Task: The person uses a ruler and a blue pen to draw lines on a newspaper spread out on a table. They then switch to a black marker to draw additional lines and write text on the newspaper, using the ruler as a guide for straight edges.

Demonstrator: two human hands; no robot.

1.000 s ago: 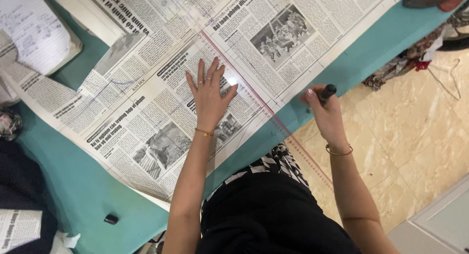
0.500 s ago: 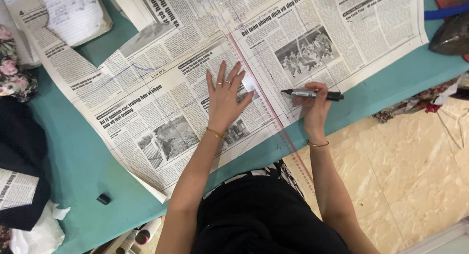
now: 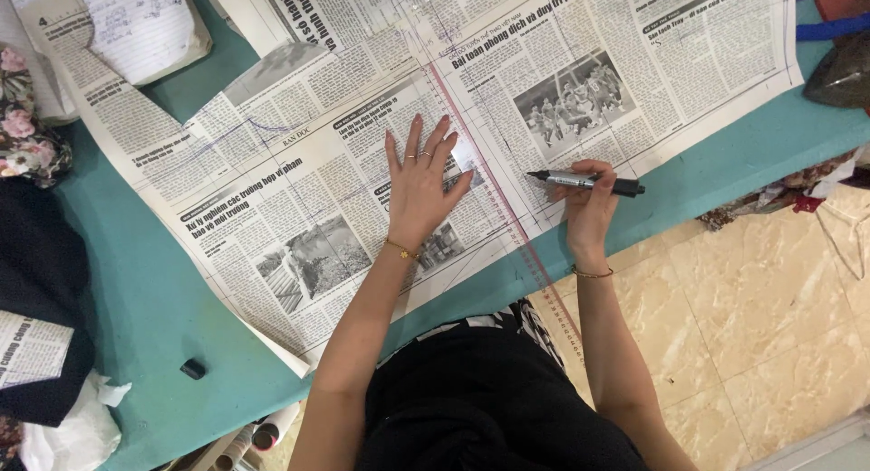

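Between the right hand's (image 3: 587,208) pinching fingers (image 3: 580,174) lies a black marker (image 3: 584,180), tip toward the clear ruler (image 3: 494,199). Left hand (image 3: 419,185) presses flat, fingers spread, on ruler and newspaper (image 3: 299,208) spread over the teal desk (image 3: 145,317). The thin paper probably tears easily; the ruler looks slippery, best pinned mid-length.

Black marker (image 3: 587,181): uncapped, horizontal, tip pointing left, just above newspaper. Clear ruler (image 3: 489,185): long, red-scaled, diagonal across newspaper (image 3: 299,190), overhanging counter edge. Newspaper: spread flat, pen lines drawn on it.
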